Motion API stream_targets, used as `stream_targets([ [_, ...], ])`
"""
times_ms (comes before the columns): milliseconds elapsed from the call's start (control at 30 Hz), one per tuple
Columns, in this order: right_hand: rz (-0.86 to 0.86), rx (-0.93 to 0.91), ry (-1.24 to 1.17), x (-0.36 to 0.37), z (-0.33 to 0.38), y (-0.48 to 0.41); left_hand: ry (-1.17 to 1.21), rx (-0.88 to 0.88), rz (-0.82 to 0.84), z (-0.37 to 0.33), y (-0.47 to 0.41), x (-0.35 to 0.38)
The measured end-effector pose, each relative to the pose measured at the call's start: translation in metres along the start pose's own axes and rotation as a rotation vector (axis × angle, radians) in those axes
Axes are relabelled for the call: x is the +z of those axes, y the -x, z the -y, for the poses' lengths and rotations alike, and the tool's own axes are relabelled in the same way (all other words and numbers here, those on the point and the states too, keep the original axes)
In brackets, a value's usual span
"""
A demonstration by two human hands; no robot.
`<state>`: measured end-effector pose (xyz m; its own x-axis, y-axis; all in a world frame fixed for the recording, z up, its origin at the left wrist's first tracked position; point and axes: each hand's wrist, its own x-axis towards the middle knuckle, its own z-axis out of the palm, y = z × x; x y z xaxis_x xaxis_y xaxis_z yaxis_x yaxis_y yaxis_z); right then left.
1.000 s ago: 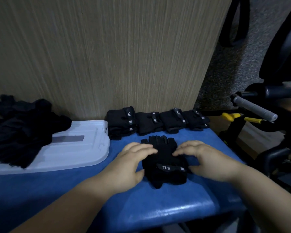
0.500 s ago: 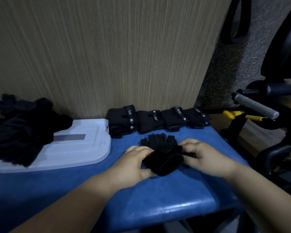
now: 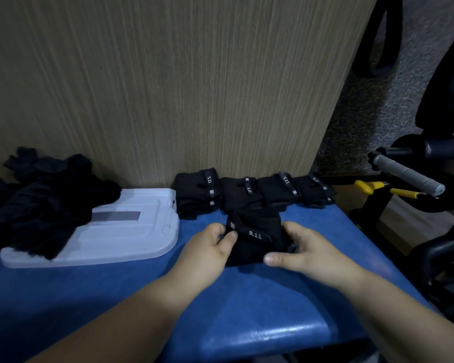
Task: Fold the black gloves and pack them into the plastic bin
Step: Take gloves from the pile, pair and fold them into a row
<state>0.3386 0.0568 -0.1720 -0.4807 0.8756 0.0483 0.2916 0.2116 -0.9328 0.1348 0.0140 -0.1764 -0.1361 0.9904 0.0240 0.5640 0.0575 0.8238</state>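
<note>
A folded pair of black gloves (image 3: pixel 256 235) with a white "5.11" label lies on the blue padded surface (image 3: pixel 247 310). My left hand (image 3: pixel 211 248) pinches its left edge between thumb and fingers. My right hand (image 3: pixel 303 248) grips its right side, thumb along the near edge. Behind it a row of folded black gloves (image 3: pixel 249 191) lines the wooden panel. A loose pile of black gloves (image 3: pixel 40 203) rests on the left part of a white plastic bin lid (image 3: pixel 131 231). No bin body shows.
A wood-grain panel (image 3: pixel 168 87) rises directly behind the surface. To the right stand dark exercise equipment with a grey padded handle (image 3: pixel 406 176) and yellow-handled parts (image 3: pixel 370 186). The blue surface drops off at its front and right edges.
The glove pair lay flat under both hands; its near half was rolled up and folded away from me, and both hands now hold the compact bundle by its sides.
</note>
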Motion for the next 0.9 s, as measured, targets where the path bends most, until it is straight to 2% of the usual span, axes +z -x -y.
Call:
stream_targets([
  [133, -0.159, 0.036, 0.018, 0.009, -0.004, -0.008, 0.104, -0.046, 0.031, -0.004, 0.002, 0.001],
  [267, -0.188, 0.094, 0.063, 0.01, -0.005, -0.01, 0.134, -0.059, 0.071, -0.002, 0.002, 0.0],
  [567, -0.311, 0.176, 0.303, 0.013, -0.004, -0.014, 0.081, -0.048, 0.019, 0.006, -0.002, 0.001],
  [733, -0.328, 0.207, 0.469, 0.016, 0.0, -0.011, -0.076, 0.066, -0.046, 0.007, 0.001, 0.006],
  [833, -0.377, 0.085, 0.628, 0.018, 0.002, -0.007, -0.192, 0.19, -0.182, 0.007, 0.006, 0.007],
  [900, -0.383, -0.019, 0.691, 0.019, 0.002, -0.005, -0.273, 0.331, -0.186, 0.005, 0.01, 0.006],
])
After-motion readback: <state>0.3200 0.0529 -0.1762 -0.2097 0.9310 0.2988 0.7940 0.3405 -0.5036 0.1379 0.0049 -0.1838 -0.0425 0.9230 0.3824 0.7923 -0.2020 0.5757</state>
